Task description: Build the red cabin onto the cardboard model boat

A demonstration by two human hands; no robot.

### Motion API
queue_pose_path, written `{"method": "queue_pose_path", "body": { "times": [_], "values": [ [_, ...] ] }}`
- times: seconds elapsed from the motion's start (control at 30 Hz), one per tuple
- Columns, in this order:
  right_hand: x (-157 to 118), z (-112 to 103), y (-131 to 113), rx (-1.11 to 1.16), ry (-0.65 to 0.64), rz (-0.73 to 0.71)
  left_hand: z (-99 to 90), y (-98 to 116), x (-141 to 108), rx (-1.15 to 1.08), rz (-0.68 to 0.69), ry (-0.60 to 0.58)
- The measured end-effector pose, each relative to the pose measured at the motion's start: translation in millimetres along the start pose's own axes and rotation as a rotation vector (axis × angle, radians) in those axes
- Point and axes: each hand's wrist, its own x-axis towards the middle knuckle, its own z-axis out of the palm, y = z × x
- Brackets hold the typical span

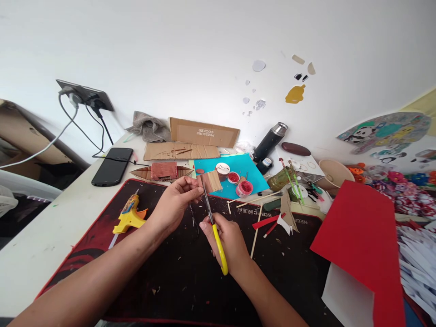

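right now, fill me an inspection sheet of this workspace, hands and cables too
Surface: black mat on a white table, scraps scattered
Work things: yellow-handled scissors, blades at a brown piece
Clutter: glue gun on the black mat; paint pots on a blue sheet; red sheet at right
Hands: left hand holds the brown piece; right hand holds the yellow-handled scissors
Cables: black cable across phone; white cable from socket panel
Surroundings: white wall with stickers

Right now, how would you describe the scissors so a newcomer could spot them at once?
Find the dark, red-edged mat. Over it, the right hand holds the yellow-handled scissors, tips pointing away from the person. Long metal blades set them apart from the glue gun, also yellow, lying further left.
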Motion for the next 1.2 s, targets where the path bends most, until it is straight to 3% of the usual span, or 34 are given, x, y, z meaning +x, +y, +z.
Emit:
{"method": "queue_pose_path", "body": {
  "times": [0.4, 0.77, 1.2],
  "values": [
    [6, 6, -2, -0.227, 0.048, 0.012, 2.1, -4, -1, 0.059, 0.064, 0.046],
    [8, 8, 5, -0.289, 0.061, -0.023, -2.5, -3, 5, 0.056, 0.023, 0.029],
    [4, 6, 4, -0.156, 0.091, -0.016, 5.1, -2, 2, 0.044, 0.010, 0.035]
  ]
}}
